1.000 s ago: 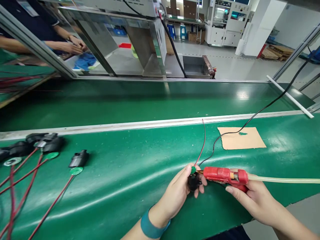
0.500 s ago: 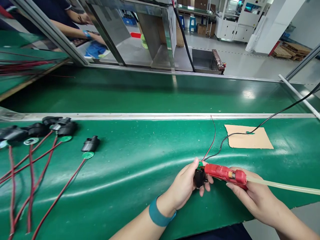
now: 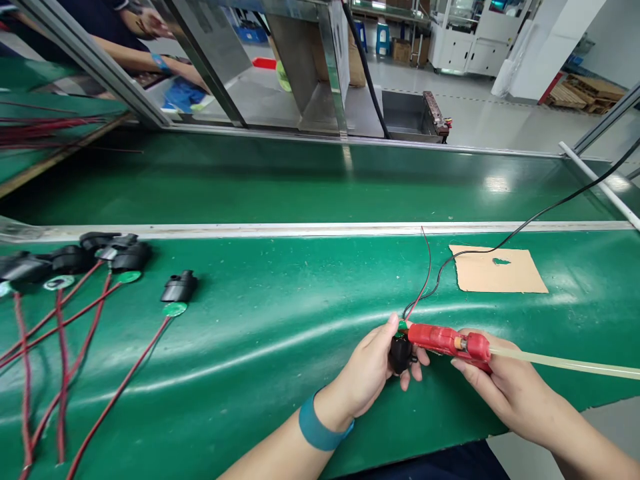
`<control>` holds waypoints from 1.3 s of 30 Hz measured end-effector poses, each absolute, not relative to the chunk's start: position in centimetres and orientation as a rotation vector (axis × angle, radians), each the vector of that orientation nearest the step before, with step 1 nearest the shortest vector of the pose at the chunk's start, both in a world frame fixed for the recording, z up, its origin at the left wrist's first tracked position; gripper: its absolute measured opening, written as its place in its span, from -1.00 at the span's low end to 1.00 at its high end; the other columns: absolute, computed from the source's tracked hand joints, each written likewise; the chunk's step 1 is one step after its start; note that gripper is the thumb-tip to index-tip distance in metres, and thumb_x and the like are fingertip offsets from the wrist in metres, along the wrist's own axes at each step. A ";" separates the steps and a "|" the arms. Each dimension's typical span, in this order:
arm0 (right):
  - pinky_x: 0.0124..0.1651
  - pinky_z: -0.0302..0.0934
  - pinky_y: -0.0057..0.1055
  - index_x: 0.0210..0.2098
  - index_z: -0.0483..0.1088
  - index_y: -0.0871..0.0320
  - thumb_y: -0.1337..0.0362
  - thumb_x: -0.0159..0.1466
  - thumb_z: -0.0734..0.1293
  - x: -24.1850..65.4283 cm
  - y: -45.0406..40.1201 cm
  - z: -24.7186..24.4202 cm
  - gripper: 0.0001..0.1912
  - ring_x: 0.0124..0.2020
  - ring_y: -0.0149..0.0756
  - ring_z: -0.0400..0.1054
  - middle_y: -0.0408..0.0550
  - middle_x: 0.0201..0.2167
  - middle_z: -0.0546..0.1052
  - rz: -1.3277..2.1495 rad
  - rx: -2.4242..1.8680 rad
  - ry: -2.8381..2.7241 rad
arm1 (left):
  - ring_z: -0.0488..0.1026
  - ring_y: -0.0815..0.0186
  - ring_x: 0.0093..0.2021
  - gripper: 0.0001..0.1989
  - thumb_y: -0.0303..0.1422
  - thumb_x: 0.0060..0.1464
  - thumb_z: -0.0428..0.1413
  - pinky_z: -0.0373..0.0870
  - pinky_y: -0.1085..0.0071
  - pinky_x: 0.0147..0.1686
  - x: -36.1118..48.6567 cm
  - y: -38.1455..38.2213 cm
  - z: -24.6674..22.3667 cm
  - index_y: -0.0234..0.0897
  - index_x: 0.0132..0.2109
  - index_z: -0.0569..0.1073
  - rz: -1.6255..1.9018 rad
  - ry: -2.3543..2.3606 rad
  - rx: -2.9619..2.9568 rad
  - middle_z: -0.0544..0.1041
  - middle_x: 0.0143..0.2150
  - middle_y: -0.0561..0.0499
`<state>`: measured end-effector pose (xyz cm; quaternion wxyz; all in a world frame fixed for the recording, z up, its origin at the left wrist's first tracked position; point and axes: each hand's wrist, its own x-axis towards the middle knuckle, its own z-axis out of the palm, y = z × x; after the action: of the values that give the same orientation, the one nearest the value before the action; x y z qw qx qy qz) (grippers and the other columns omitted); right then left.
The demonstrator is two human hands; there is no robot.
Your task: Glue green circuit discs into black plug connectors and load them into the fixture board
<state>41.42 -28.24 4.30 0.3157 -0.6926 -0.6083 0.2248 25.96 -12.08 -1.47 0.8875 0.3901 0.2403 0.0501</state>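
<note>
My left hand (image 3: 369, 370) is closed around a small black housing (image 3: 401, 353) with a green disc at its top. A thin red wire (image 3: 427, 270) runs up from that part. In my right hand (image 3: 505, 387) is a red glue gun (image 3: 445, 340), gripped by its handle, which my fingers mostly hide. A long pale glue stick (image 3: 565, 362) sticks out of its back end to the right. The gun's tip meets the green disc, or sits very close to it; I cannot tell which. A black cord (image 3: 530, 221) passes behind both hands.
Several black housings (image 3: 75, 259) with red wires lie on the green mat at left, and one more (image 3: 179, 288) lies apart. A cardboard piece (image 3: 500, 272) lies at right. A white strip (image 3: 280, 230) crosses the table. A co-worker's arm (image 3: 135, 57) shows behind the frame.
The black cord has shifted upward over the cardboard and bends differently near my hands. Both hands keep nearly the same place, still holding the housing and the glue gun.
</note>
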 end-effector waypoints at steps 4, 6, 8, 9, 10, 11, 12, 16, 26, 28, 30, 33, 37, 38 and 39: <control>-0.24 0.26 -0.33 -0.08 0.38 0.08 0.33 0.48 0.20 41.4 -28.3 4.4 -0.87 -0.29 -0.27 0.38 -0.08 -0.28 0.50 0.570 -1.823 -1.597 | 0.51 0.28 -0.48 -0.39 0.09 0.31 -0.09 0.29 0.46 -0.59 25.9 -12.1 -1.4 -0.41 -0.21 0.54 0.095 0.499 0.807 0.60 -0.36 -0.19; -0.27 0.26 -0.33 -0.12 0.38 0.08 0.33 0.48 0.20 41.4 -28.3 4.4 -0.88 -0.32 -0.27 0.38 -0.09 -0.30 0.49 0.542 -1.827 -1.604 | 0.50 0.29 -0.49 -0.39 0.09 0.30 -0.07 0.29 0.47 -0.59 25.8 -12.0 -1.4 -0.41 -0.22 0.54 0.095 0.499 0.811 0.60 -0.36 -0.19; -0.28 0.26 -0.34 -0.16 0.37 0.08 0.33 0.48 0.20 41.4 -28.3 4.4 -0.87 -0.34 -0.27 0.38 -0.09 -0.32 0.49 0.525 -1.842 -1.609 | 0.50 0.29 -0.49 -0.40 0.09 0.29 -0.06 0.28 0.47 -0.59 25.8 -12.0 -1.3 -0.41 -0.22 0.54 0.099 0.497 0.812 0.60 -0.36 -0.19; -0.28 0.26 -0.33 -0.17 0.37 0.08 0.32 0.48 0.20 41.4 -28.3 4.5 -0.87 -0.34 -0.27 0.38 -0.08 -0.32 0.49 0.520 -1.851 -1.611 | 0.50 0.29 -0.49 -0.40 0.09 0.29 -0.06 0.28 0.47 -0.59 25.8 -12.0 -1.3 -0.41 -0.22 0.54 0.098 0.496 0.811 0.60 -0.36 -0.19; -0.28 0.26 -0.33 -0.17 0.37 0.09 0.32 0.48 0.20 41.4 -28.3 4.5 -0.87 -0.33 -0.26 0.39 -0.08 -0.31 0.49 0.520 -1.860 -1.614 | 0.50 0.30 -0.49 -0.40 0.09 0.29 -0.06 0.27 0.47 -0.59 25.8 -12.0 -1.3 -0.41 -0.22 0.54 0.097 0.496 0.809 0.60 -0.37 -0.19; -0.27 0.27 -0.33 -0.17 0.37 0.09 0.32 0.48 0.19 41.5 -28.3 4.4 -0.87 -0.32 -0.26 0.39 -0.07 -0.31 0.50 0.518 -1.864 -1.617 | 0.49 0.30 -0.49 -0.40 0.09 0.30 -0.06 0.27 0.48 -0.59 25.8 -12.0 -1.2 -0.41 -0.22 0.54 0.095 0.496 0.809 0.60 -0.37 -0.19; -0.26 0.27 -0.32 -0.16 0.36 0.08 0.32 0.48 0.19 41.5 -28.3 4.4 -0.87 -0.31 -0.25 0.39 -0.07 -0.29 0.50 0.518 -1.866 -1.621 | 0.49 0.30 -0.50 -0.40 0.09 0.30 -0.06 0.27 0.48 -0.59 25.8 -12.0 -1.2 -0.41 -0.22 0.55 0.091 0.495 0.810 0.60 -0.37 -0.19; -0.19 0.30 -0.29 -0.09 0.35 0.08 0.31 0.48 0.18 41.6 -28.3 4.2 -0.88 -0.24 -0.23 0.40 -0.03 -0.22 0.49 0.548 -1.874 -1.635 | 0.49 0.30 -0.50 -0.40 0.08 0.30 -0.07 0.26 0.48 -0.59 25.8 -12.0 -1.1 -0.41 -0.24 0.56 0.084 0.488 0.809 0.60 -0.38 -0.19; -0.11 0.33 -0.25 0.04 0.28 0.06 0.32 0.49 0.16 41.6 -28.7 4.4 -0.83 -0.13 -0.19 0.42 -0.01 -0.09 0.49 0.554 -1.927 -1.706 | 0.50 0.29 -0.50 -0.43 0.07 0.30 -0.06 0.28 0.47 -0.60 25.9 -11.9 -1.3 -0.38 -0.09 0.52 0.117 0.530 0.824 0.60 -0.38 -0.14; -0.09 0.33 -0.25 0.05 0.27 0.06 0.32 0.50 0.15 41.5 -28.7 4.6 -0.83 -0.11 -0.20 0.42 0.00 -0.07 0.49 0.595 -1.915 -1.714 | 0.49 0.30 -0.50 -0.42 0.08 0.29 -0.05 0.27 0.47 -0.60 25.9 -11.9 -1.3 -0.38 -0.02 0.52 0.122 0.542 0.832 0.59 -0.39 -0.12; -0.07 0.33 -0.23 0.06 0.27 0.06 0.32 0.50 0.14 41.5 -28.7 4.8 -0.82 -0.10 -0.20 0.42 0.00 -0.05 0.49 0.639 -1.909 -1.721 | 0.49 0.29 -0.50 -0.41 0.08 0.28 -0.03 0.28 0.47 -0.59 25.9 -11.9 -1.4 -0.39 0.04 0.51 0.127 0.555 0.840 0.58 -0.39 -0.11; -0.09 0.33 -0.23 0.05 0.27 0.06 0.32 0.50 0.14 41.6 -28.6 4.9 -0.83 -0.12 -0.20 0.42 0.01 -0.06 0.49 0.625 -1.924 -1.722 | 0.49 0.29 -0.49 -0.41 0.07 0.27 0.00 0.25 0.47 -0.60 25.8 -11.9 -1.4 -0.38 0.07 0.51 0.130 0.549 0.840 0.58 -0.39 -0.11; -0.16 0.34 -0.25 0.02 0.28 0.06 0.30 0.50 0.14 41.6 -28.4 5.2 -0.84 -0.18 -0.18 0.44 0.02 -0.12 0.51 0.579 -1.923 -1.712 | 0.48 0.30 -0.49 -0.42 0.07 0.27 0.00 0.23 0.47 -0.60 25.7 -11.9 -1.4 -0.38 0.06 0.52 0.133 0.531 0.827 0.58 -0.38 -0.11; -0.17 0.34 -0.26 0.02 0.28 0.06 0.30 0.50 0.14 41.6 -28.4 5.3 -0.85 -0.19 -0.19 0.45 0.01 -0.13 0.51 0.584 -1.914 -1.713 | 0.48 0.30 -0.50 -0.42 0.06 0.27 0.00 0.23 0.47 -0.60 25.7 -11.9 -1.4 -0.38 0.07 0.52 0.130 0.535 0.822 0.58 -0.38 -0.11; -0.17 0.34 -0.27 0.01 0.28 0.05 0.31 0.50 0.14 41.6 -28.3 5.4 -0.85 -0.20 -0.20 0.44 0.00 -0.13 0.52 0.593 -1.904 -1.715 | 0.48 0.30 -0.50 -0.42 0.06 0.27 0.00 0.23 0.47 -0.60 25.7 -11.9 -1.4 -0.38 0.07 0.51 0.124 0.541 0.816 0.58 -0.39 -0.11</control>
<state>41.63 -28.28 5.39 0.2529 -0.7002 -0.6309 0.2183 25.72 -11.87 -1.36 0.8807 0.3917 0.2595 0.0597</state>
